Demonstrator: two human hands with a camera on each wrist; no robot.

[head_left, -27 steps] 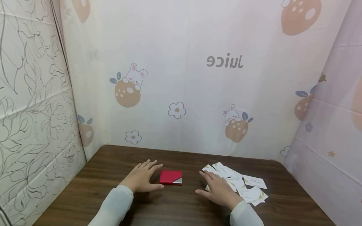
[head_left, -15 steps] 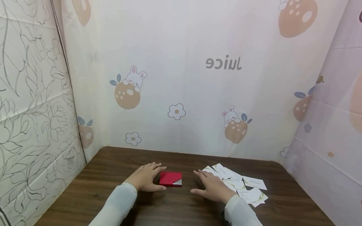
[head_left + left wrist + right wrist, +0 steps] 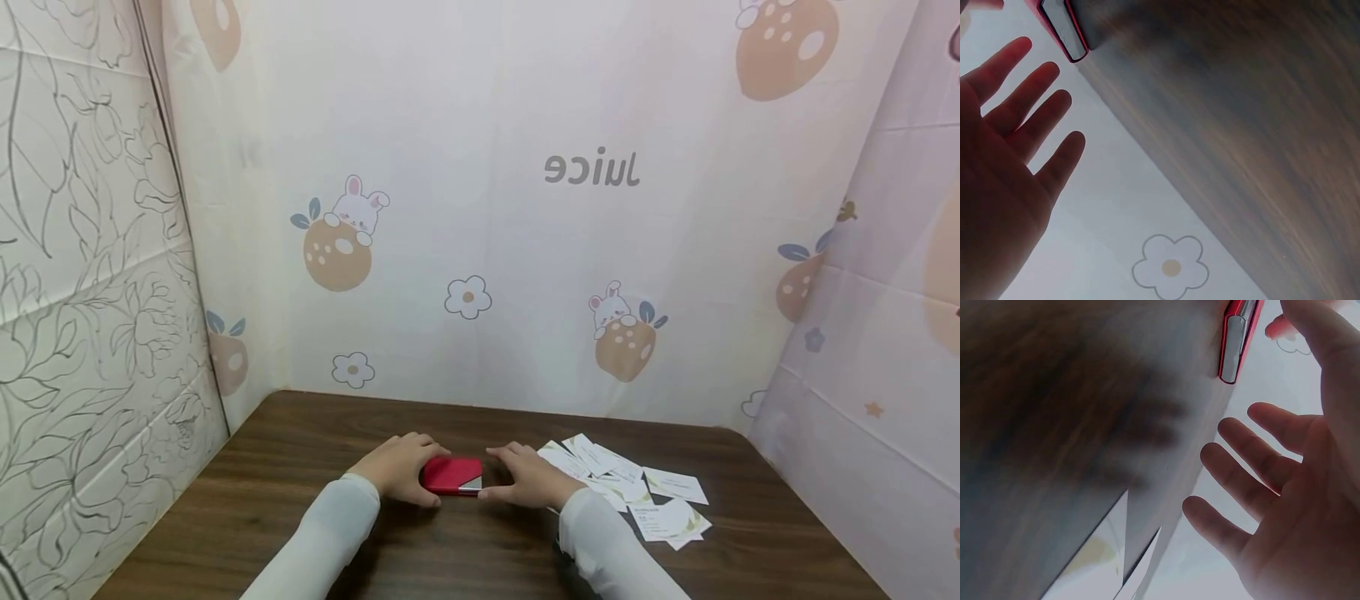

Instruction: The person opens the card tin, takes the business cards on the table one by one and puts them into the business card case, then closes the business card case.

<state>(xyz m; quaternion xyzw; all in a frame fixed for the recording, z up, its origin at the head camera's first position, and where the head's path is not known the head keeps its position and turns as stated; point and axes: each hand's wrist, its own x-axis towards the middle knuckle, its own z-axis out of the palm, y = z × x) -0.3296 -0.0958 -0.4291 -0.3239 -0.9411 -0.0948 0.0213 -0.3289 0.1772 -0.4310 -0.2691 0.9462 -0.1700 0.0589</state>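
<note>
Mirrored "Juice" (image 3: 592, 167) marks the curtain (image 3: 510, 225); the cards (image 3: 662, 518) are illegible

The case (image 3: 448, 473) is red with a silver corner, the cards (image 3: 630, 490) are white with green-gold curves, the worktop (image 3: 465, 554) is brown wood grain, both sleeves (image 3: 326, 529) are pale, and the off-white curtain (image 3: 480, 208) carries an orange fruit-and-rabbit print.

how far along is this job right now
Done: the left hand and right hand flank the red card case. In hand: apparently the start of a grip; contact is unclear, and the case lies on the table. Left: probably lifting or opening the case, perhaps then loading the business cards, which lie scattered to its right.
</note>
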